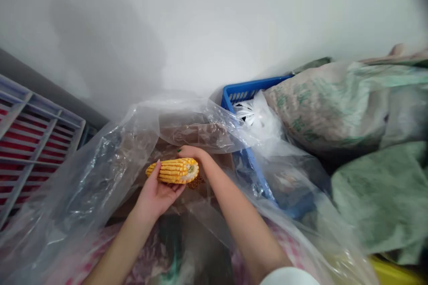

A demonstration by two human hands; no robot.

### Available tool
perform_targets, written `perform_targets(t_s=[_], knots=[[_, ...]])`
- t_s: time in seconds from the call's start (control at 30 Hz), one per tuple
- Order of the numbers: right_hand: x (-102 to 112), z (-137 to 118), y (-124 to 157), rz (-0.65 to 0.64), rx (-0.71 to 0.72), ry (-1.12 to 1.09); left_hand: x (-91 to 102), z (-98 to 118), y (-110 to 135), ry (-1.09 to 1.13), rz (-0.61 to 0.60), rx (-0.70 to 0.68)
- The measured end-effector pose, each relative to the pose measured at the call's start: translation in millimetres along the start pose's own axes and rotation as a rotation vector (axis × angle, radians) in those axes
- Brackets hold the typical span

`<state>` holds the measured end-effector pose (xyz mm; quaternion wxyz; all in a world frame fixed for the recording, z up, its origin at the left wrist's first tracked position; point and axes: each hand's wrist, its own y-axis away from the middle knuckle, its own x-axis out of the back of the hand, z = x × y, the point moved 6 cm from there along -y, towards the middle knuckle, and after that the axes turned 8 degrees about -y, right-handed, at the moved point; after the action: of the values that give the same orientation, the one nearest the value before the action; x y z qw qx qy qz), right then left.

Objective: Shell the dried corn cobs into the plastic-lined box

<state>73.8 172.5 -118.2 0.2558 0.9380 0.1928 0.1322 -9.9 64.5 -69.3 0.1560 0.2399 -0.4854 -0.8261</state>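
Observation:
A yellow corn cob [174,170] lies across my left hand [157,193], whose palm faces up with the fingers curled under the cob. My right hand [194,153] sits at the cob's cut right end, fingers bent around its far side, partly hidden behind it. Both hands hover over a large clear plastic bag [110,151] that lies open and crumpled below them.
A blue plastic basket [245,91] holding a white bag stands behind to the right. Green-printed woven sacks [334,107] are piled at the right. A grey slatted crate [30,142] with red inside sits at the left. A white wall rises behind.

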Motion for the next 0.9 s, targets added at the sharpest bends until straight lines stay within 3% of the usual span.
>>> perform_targets(t_s=[0.17,0.27,0.43,0.7,0.9], knots=[[32,-25,64,0.247,0.088,-0.145,2.1,1,2,0.023,-0.006,0.001],[45,-22,113,0.456,0.140,-0.398,2.5,1,3,0.056,-0.015,-0.009],[62,-16,176,0.748,0.308,-0.470,2.6,-3,8,0.116,-0.034,0.022],[49,-28,188,0.464,0.467,-0.852,-3.8,-3,23,0.161,-0.065,0.032],[45,-34,200,0.525,0.526,-0.723,-5.7,3,33,0.195,-0.103,0.035]])
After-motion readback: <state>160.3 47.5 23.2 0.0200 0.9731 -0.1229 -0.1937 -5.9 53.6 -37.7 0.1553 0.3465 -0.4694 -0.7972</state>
